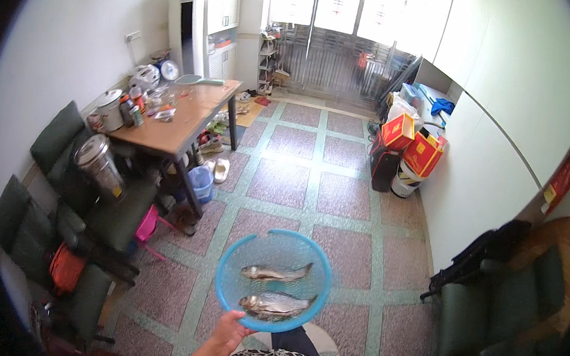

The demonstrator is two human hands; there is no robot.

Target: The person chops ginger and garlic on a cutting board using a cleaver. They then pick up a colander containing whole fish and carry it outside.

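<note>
A round blue plastic basket (329, 277) is held out over the tiled floor by my left hand (231, 330), which grips its near left rim with the thumb on top. Inside lie two whole fish, one behind the other, their heads to the left and tails to the right. The nearer fish (275, 303) looks somewhat larger than the farther fish (275, 273). My right hand is out of view. Below the basket, a dark trouser leg and leopard-patterned clothing show at the bottom edge.
Left stands a wooden table (194, 115) with jars and bags, beside dark chairs (121, 215), a pink stool (148, 225) and a blue bucket (200, 184). Right are red boxes (423, 151) on a white bucket (406, 180), a black-red case (384, 166) and a dark armchair (485, 314).
</note>
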